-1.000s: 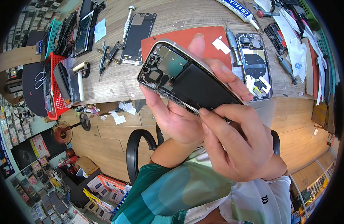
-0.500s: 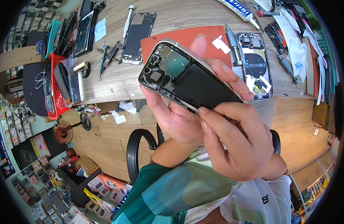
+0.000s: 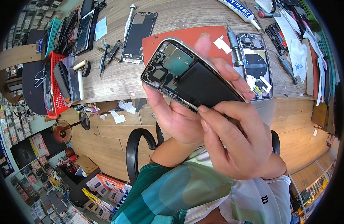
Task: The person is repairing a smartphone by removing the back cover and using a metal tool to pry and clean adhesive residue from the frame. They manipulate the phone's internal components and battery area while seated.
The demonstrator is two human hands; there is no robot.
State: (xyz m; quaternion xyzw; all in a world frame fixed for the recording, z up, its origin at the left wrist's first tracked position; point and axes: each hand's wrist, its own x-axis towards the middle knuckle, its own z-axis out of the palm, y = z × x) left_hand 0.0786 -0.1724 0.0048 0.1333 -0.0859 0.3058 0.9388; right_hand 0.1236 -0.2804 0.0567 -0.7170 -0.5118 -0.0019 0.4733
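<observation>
An opened smartphone [image 3: 201, 84] is held up over the table's near edge, its inside facing me. It shows a black battery, a greenish metal plate and the camera modules at its upper left end. My left hand [image 3: 175, 119] cradles it from beneath, the thumb and fingers wrapped round its long sides. My right hand [image 3: 239, 138] has its thumb and index fingertip pinched together at the phone's lower edge beside the battery. Whether something small sits between those fingertips is hidden.
Beneath the phone lies a red mat [image 3: 213, 37] on the wooden table. Right of it are a screwdriver [image 3: 234, 44] and a second opened phone housing [image 3: 256, 61]. A detached screen [image 3: 140, 35], a red basket [image 3: 58, 93] and a glue tube [image 3: 241, 13] also lie about.
The phone's camera end has shifted slightly right and turned a little with my left hand. My right hand keeps its pinch at the same edge.
</observation>
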